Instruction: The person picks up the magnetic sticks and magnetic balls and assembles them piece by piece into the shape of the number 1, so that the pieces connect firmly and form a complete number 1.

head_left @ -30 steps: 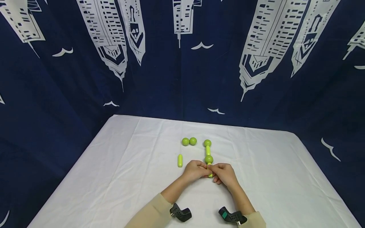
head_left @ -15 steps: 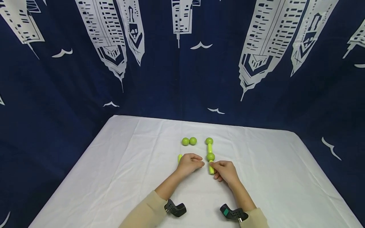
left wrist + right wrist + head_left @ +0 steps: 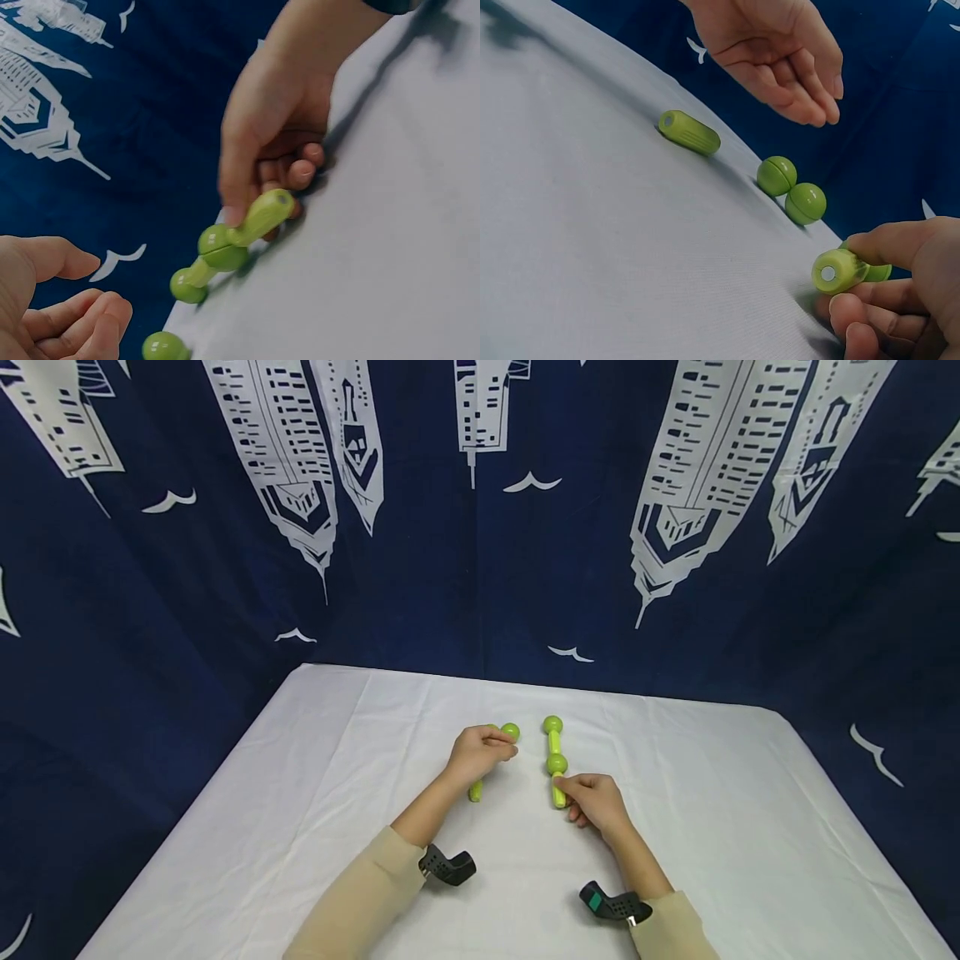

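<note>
A chain of green balls and rods lies toward the middle of the table: a far ball (image 3: 552,724), a rod, a second ball (image 3: 557,764) and a near magnetic rod (image 3: 558,796). My right hand (image 3: 597,802) pinches that near rod between thumb and fingers; a grey disc shows on its end in the right wrist view. My left hand (image 3: 477,753) hovers over the table, fingers loosely bent, holding nothing. Beneath it lies a loose green rod (image 3: 690,133). Just beyond, two loose green balls (image 3: 806,203) touch each other; the hand partly hides them in the head view.
A white cloth (image 3: 337,860) covers the table. Behind its far edge hangs a dark blue curtain (image 3: 480,577) with white building prints. Each wrist wears a black camera mount (image 3: 448,865).
My left hand has let go of the chain and moved left and away from me, toward the loose balls. My right hand keeps its pinch; the chain has shifted slightly farther away.
</note>
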{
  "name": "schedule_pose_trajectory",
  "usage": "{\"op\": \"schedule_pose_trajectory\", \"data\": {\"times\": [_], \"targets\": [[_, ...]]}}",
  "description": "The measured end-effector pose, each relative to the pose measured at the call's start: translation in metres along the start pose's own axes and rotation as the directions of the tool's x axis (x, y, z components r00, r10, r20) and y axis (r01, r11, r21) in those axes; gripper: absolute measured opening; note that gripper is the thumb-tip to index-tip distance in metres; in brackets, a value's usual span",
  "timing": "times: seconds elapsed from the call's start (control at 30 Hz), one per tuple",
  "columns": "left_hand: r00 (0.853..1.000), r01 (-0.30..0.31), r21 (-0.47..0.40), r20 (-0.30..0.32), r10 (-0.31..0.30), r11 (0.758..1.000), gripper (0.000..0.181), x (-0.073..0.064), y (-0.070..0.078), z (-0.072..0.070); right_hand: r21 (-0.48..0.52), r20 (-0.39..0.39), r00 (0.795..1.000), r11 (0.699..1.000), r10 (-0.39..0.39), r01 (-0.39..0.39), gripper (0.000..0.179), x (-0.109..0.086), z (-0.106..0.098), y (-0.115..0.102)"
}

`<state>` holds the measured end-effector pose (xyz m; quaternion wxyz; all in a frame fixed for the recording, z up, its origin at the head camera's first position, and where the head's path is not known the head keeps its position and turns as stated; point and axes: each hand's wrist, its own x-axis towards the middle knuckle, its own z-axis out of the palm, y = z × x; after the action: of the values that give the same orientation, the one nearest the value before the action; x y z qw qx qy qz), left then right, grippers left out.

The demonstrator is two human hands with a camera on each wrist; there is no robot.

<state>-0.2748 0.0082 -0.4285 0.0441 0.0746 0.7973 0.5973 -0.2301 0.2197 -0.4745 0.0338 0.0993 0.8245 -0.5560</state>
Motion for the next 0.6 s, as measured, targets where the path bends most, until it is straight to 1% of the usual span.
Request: {"op": "schedule_pose_trajectory", "data": {"times": [0.13, 0.2, 0.33, 0.4, 0.5, 0.6], "targets": [[1.000, -0.018, 0.008, -0.008, 0.018, 1.000, 0.026, 0.009, 0.005, -0.007, -0.008, -0.003, 1.000, 1.000, -0.003, 0.003, 0.030, 0.004, 0.000, 0.001], [0.999, -0.033, 0.027, -0.012, 0.033, 0.999, 0.026, 0.015, 0.005, -0.008, -0.010, -0.009, 1.000, 1.000, -0.005, 0.005, 0.030, 0.005, 0.000, 0.002], [0.997, -0.075, 0.078, -0.008, 0.076, 0.994, 0.025, 0.026, 0.007, -0.011, -0.009, -0.016, 1.000, 1.000, 0.001, -0.001, 0.030, 0.007, -0.001, 0.003], [0.994, -0.107, 0.127, 0.006, 0.107, 0.986, 0.025, 0.032, 0.006, -0.012, 0.000, -0.019, 1.000, 1.000, 0.011, -0.011, 0.030, 0.008, -0.001, 0.004], [0.988, -0.157, 0.231, 0.034, 0.153, 0.960, 0.027, 0.042, 0.003, -0.014, 0.021, -0.014, 1.000, 1.000, 0.020, -0.020, 0.030, 0.009, 0.000, 0.006], [0.977, -0.214, 0.347, 0.069, 0.202, 0.913, 0.031, 0.051, -0.002, -0.015, 0.040, -0.004, 1.000, 0.999, 0.011, -0.011, 0.029, 0.010, 0.001, 0.007]]}}
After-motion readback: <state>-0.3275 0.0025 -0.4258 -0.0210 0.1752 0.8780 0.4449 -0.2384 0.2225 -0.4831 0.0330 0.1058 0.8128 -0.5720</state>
